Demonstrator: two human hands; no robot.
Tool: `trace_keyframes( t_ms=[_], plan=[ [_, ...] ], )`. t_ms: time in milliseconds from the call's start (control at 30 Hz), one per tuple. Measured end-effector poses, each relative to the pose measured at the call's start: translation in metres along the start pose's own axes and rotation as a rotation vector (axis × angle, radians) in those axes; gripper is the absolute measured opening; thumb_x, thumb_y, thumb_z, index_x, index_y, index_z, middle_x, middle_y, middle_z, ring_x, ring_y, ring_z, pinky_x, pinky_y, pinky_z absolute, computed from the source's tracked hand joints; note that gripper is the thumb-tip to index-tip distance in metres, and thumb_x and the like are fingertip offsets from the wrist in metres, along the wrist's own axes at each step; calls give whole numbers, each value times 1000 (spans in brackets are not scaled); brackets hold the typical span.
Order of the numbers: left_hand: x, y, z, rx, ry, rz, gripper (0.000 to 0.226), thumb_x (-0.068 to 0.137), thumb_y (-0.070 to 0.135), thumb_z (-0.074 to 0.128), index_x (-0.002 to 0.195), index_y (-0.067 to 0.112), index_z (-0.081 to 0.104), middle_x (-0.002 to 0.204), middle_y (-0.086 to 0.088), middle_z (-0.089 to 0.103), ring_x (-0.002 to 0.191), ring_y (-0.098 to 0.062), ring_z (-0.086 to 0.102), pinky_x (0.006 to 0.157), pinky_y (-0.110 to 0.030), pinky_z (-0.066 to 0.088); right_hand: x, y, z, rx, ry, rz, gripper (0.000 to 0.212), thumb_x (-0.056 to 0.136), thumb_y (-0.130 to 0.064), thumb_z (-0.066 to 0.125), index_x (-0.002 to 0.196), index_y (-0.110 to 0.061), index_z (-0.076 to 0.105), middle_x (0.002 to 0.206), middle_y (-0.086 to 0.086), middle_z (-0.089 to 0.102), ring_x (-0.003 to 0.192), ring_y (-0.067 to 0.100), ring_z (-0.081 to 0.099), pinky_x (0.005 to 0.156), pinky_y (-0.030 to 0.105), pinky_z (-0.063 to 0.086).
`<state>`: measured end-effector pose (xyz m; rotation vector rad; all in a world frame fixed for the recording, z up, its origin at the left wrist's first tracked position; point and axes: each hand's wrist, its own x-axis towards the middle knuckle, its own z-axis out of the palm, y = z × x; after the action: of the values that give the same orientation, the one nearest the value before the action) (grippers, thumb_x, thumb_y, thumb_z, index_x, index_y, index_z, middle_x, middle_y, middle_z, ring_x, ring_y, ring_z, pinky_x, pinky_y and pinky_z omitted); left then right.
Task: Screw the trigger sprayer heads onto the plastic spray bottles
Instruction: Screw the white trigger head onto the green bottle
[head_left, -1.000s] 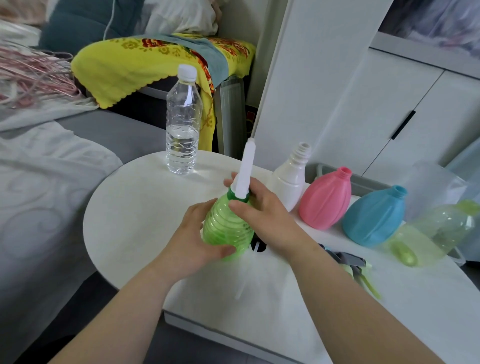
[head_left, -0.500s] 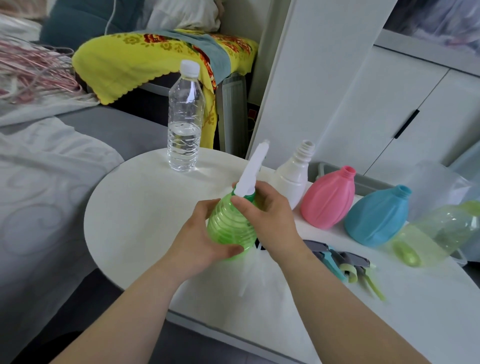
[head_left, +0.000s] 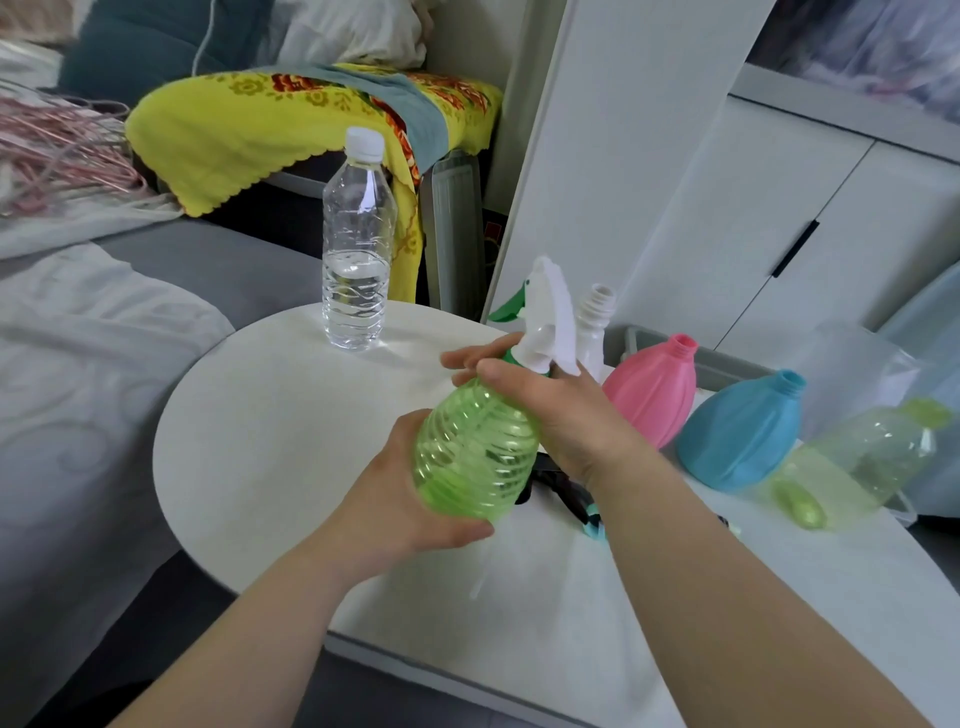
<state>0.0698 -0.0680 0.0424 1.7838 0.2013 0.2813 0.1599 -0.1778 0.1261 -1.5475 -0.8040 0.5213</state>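
Turning since a second ago, the white trigger sprayer head (head_left: 545, 317) is gripped at its collar by right hand (head_left: 561, 410); green spray bottle (head_left: 475, 452) is clasped by left hand (head_left: 410, 509); threading judged underway.

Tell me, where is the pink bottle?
In the head view, the pink bottle stands uncapped on the white table, right of centre, between the white bottle and the blue bottle.
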Motion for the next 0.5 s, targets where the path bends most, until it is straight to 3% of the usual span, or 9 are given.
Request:
trace_keyframes(
  t_ms=[200, 267, 333, 400, 433, 500],
  plan=[
    [-1, -2, 21, 105, 310, 8, 74, 42, 26, 83, 88, 46, 29, 84, 23, 51, 72, 12, 49, 56, -12, 37, 1, 6, 18, 47, 322, -53, 27, 72, -15, 57, 50, -29, 56, 73, -15, 73, 75, -3, 61, 73, 21, 48],
    [-2, -4, 23, 138, 340, 46, 78, 43, 25, 84, 87, 48, 24, 84, 25, 47, 73, 12, 47, 59, -11, 35, 2, 7, 26, 39, 435, -81, 39, 76, -8, 56, 49, -35, 60, 66, -16, 71, 71, -9, 60, 67, 10, 47],
    [-3, -6, 22, 158, 326, 53, 82, 43, 27, 83, 94, 46, 22, 86, 28, 45, 74, 12, 46, 60, -10, 35, 3, 7, 29, 39, 512, -86, 36, 76, -7, 56, 50, -31, 62, 65, -6, 72, 60, -6, 57, 57, 2, 42],
    [-1, -6, 18, 150, 281, 38, 84, 45, 27, 83, 100, 45, 22, 88, 31, 43, 76, 10, 47, 61, -12, 36, 4, 4, 29, 37, 538, -18, 17, 76, -13, 61, 60, -16, 62, 74, 14, 70, 54, 3, 53, 52, 2, 40],
    [-1, -6, 16, 139, 254, 28, 84, 46, 25, 83, 102, 44, 23, 90, 33, 42, 77, 9, 48, 62, -14, 37, 4, 3, 27, 35, 520, 21, 9, 77, -17, 63, 72, -10, 62, 78, 15, 68, 55, 2, 52, 56, 4, 42],
    [1, -7, 10, 93, 203, 29, 85, 50, 18, 83, 102, 46, 22, 94, 33, 41, 79, 10, 50, 64, -13, 40, 1, 5, 21, -3, 415, 41, 16, 78, -21, 64, 92, -16, 59, 85, 0, 66, 75, 0, 59, 71, 14, 47]
  ],
)
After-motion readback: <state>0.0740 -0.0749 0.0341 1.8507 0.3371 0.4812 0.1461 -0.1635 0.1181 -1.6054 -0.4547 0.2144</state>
